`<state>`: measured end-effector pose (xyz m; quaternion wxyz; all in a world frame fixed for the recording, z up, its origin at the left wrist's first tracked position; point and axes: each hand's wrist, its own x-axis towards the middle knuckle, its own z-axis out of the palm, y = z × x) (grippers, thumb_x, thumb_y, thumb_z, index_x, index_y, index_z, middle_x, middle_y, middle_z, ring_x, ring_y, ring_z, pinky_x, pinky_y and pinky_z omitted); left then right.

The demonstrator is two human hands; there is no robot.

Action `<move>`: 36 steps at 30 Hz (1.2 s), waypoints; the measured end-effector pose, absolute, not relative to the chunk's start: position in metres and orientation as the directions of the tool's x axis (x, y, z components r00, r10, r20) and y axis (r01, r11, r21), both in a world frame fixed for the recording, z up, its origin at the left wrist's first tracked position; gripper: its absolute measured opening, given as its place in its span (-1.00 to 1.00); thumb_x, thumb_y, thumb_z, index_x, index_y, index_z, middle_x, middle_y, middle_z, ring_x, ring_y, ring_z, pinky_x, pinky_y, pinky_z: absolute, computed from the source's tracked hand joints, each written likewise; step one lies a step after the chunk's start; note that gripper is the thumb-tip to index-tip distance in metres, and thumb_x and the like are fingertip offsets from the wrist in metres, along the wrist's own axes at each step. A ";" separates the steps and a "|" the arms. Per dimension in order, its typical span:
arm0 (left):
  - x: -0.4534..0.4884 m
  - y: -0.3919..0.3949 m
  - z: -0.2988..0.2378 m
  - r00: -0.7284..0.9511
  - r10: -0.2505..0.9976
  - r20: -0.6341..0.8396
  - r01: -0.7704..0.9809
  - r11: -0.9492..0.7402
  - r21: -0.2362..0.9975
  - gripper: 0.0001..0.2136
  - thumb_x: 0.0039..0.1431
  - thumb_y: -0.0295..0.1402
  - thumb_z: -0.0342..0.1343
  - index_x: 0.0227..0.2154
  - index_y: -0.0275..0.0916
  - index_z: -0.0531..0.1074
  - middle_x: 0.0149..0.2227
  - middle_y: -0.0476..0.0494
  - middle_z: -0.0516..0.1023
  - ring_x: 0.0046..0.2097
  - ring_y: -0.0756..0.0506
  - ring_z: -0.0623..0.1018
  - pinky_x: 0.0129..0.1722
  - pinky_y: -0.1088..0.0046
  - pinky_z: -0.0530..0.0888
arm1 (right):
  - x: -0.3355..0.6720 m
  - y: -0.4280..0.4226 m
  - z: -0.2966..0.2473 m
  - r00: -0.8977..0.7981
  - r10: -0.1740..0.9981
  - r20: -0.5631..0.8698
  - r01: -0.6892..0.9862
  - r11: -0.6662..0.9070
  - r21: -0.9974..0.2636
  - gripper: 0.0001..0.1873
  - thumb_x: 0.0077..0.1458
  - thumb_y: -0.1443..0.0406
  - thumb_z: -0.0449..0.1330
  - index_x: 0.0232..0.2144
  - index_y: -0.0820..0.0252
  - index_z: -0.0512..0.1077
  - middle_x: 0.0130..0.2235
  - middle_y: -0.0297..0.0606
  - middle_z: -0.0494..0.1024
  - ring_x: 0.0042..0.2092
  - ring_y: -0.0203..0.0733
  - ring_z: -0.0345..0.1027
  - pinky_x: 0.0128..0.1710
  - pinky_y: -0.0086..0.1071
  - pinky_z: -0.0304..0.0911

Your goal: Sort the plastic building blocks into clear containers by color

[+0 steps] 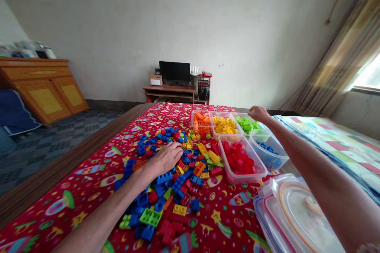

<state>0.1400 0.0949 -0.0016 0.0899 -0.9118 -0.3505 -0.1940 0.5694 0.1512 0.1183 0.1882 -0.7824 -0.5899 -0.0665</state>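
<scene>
A mixed pile of toy building bricks (162, 187) in blue, red, yellow, green and orange covers the middle of the cloth. My left hand (170, 156) rests on the pile, its fingers curled together near yellow and blue bricks; whatever they grip is hidden. Farther off, my right hand (259, 113) hangs in the air by the far rim of the green-brick box (248, 131), closed, its contents not discernible. Sorted bricks fill clear boxes: orange bricks (202, 118), yellow bricks (225, 125), green bricks (246, 125), red bricks (238, 159) and a few blue bricks (267, 148).
Clear plastic lids (292, 209) are stacked at the near right, under my right forearm. A red patterned cloth (97, 201) covers the table. Beyond it stand a desk with a monitor (174, 73) and a wooden cabinet (44, 91). A checked bedspread (335, 138) lies to the right.
</scene>
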 end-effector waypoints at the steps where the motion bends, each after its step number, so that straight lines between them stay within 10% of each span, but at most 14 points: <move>1: 0.140 0.095 -0.002 0.678 0.604 0.418 0.672 -0.741 -0.020 -0.65 0.37 -0.32 -0.25 -0.28 -0.21 0.47 -0.10 -0.17 0.49 -0.10 -0.12 0.46 -0.04 0.30 0.42 | 0.566 0.150 0.121 0.294 0.902 0.316 0.947 -0.229 -0.227 -0.67 0.07 0.35 0.12 -0.14 0.39 0.53 -0.26 -0.01 0.60 -0.22 -0.11 0.51 -0.13 -0.33 0.33; 12: 0.140 0.098 -0.004 0.699 0.576 0.423 0.656 -0.752 -0.060 -0.72 0.33 -0.39 -0.16 -0.34 -0.22 0.46 -0.19 -0.16 0.49 -0.13 -0.10 0.45 -0.06 0.35 0.40 | 0.482 0.120 0.146 0.060 0.969 0.239 0.914 0.043 -0.403 -0.73 0.09 0.43 0.09 -0.20 0.39 0.54 -0.42 -0.13 0.62 -0.47 -0.30 0.48 -0.48 -0.54 0.32; 21: 0.142 0.090 0.006 0.742 0.558 0.372 0.646 -0.744 -0.171 -0.74 0.30 -0.47 -0.16 -0.40 -0.23 0.41 -0.29 -0.12 0.47 -0.21 -0.07 0.43 -0.12 0.39 0.38 | 0.388 0.046 0.119 -0.607 0.792 -0.066 0.789 0.610 0.074 -0.74 0.05 0.49 0.08 -0.29 0.29 0.56 -0.30 -0.17 0.62 -0.31 -0.27 0.45 -0.32 -0.47 0.27; 30: 0.144 0.082 0.013 0.745 0.569 0.348 0.650 -0.736 -0.189 -0.76 0.30 -0.47 -0.11 -0.39 -0.26 0.44 -0.29 -0.16 0.49 -0.23 -0.09 0.43 -0.19 0.39 0.37 | 0.372 0.012 0.072 -0.688 0.702 -0.184 0.600 0.693 0.400 -0.53 0.10 0.49 0.07 0.09 0.30 0.31 -0.02 -0.01 0.49 0.00 -0.08 0.36 -0.03 -0.27 0.27; 36: 0.142 0.080 0.014 0.740 0.584 0.334 0.652 -0.744 -0.143 -0.74 0.33 -0.47 -0.14 -0.35 -0.27 0.45 -0.26 -0.16 0.50 -0.21 -0.07 0.45 -0.15 0.40 0.38 | 0.363 0.033 0.062 -0.605 0.777 -0.173 0.691 0.621 0.371 -0.41 0.12 0.47 0.06 0.21 0.35 0.15 -0.08 0.05 0.51 -0.06 -0.03 0.40 -0.11 -0.25 0.28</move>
